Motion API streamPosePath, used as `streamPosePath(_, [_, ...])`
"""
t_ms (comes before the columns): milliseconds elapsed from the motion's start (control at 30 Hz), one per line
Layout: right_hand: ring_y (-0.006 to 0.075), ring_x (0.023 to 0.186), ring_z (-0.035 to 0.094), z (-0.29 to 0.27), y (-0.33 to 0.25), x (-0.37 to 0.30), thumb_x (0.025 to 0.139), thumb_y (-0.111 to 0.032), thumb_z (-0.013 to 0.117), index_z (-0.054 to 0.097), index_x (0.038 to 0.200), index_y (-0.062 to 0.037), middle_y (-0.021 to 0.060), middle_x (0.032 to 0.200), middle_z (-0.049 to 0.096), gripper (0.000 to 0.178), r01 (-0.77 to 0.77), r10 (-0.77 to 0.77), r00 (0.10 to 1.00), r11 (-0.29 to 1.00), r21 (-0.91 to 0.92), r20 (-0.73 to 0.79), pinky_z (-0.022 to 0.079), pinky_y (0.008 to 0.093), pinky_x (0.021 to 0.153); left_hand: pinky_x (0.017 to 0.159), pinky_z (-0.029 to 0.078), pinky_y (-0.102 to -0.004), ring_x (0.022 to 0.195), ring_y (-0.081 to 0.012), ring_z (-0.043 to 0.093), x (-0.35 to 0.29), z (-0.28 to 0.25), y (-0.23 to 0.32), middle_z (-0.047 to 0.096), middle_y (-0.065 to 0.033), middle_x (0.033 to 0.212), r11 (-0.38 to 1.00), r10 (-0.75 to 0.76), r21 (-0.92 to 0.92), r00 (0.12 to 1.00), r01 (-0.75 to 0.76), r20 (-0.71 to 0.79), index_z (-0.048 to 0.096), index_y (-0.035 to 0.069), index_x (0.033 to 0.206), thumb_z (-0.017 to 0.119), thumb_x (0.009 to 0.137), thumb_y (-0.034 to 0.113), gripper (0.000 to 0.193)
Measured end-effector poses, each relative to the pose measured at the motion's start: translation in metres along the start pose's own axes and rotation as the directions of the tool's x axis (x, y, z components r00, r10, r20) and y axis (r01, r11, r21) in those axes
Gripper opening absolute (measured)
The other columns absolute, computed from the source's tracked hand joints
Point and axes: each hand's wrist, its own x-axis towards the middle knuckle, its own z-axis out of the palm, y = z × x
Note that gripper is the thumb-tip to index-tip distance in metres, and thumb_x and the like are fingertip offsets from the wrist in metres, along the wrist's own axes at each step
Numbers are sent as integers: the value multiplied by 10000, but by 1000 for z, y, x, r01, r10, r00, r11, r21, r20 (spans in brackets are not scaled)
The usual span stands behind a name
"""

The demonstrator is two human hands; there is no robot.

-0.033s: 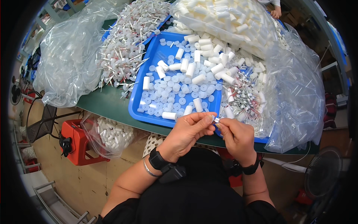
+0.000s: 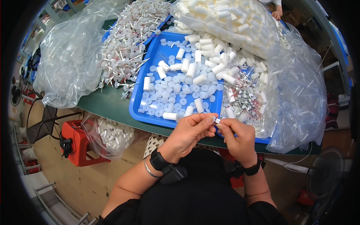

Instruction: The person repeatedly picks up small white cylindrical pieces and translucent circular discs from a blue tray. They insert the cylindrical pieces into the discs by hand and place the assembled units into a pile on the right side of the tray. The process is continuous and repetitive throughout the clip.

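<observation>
My left hand (image 2: 192,132) and my right hand (image 2: 240,138) meet above the near right edge of a blue tray (image 2: 135,112). Between their pinched fingertips is a small white piece (image 2: 217,120), too covered to name its kind. Left thumb and forefinger close on one side of it, right thumb and forefinger on the other. Inside the tray lie many translucent round discs (image 2: 182,101) with a hole in the middle. White foam-like cylinders (image 2: 199,105) are scattered among them, thickest toward the far right.
Left of the tray rises a heap of thin sticks with discs (image 2: 123,41). Loose pins and wires (image 2: 245,95) lie right of it. A large bag of white cylinders (image 2: 228,22) stands behind. Clear plastic bags (image 2: 69,62) flank the table; a red stool (image 2: 75,138) stands below.
My right fingers have shifted very slightly around the small white piece. Everything else looks the same.
</observation>
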Motion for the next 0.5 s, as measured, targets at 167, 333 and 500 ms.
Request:
streamPosePath(167, [266, 589, 626, 11, 2, 1, 798, 8, 666, 625, 892, 18, 127, 724, 638, 103, 229, -249, 963, 957, -177, -103, 472, 337, 501, 710, 534, -220, 758, -100, 610, 2, 1, -4, 626, -43, 873, 1000, -15, 16, 1000, 16, -3, 579, -31, 1184, 612, 930, 176, 330])
streamPosePath(333, [246, 602, 633, 6, 1, -2, 821, -14, 658, 640, 914, 14, 126, 742, 647, 98, 85, -88, 995, 995, -60, -44, 474, 316, 516, 688, 524, -207, 769, -82, 602, 0, 12, 1, 619, -28, 852, 997, -16, 69, 998, 20, -56, 584, -38, 1176, 622, 926, 181, 335])
streamPosePath(500, [243, 673, 643, -34, 19, -6, 860, -82, 647, 672, 938, -11, 119, 767, 662, 108, -51, 42, 994, 993, -102, -97, 489, 322, 604, 705, 509, -212, 764, -70, 592, 1, 3, 8, 607, -8, 842, 992, 118, 53, 991, -115, -61, 599, -25, 1137, 611, 933, 205, 308])
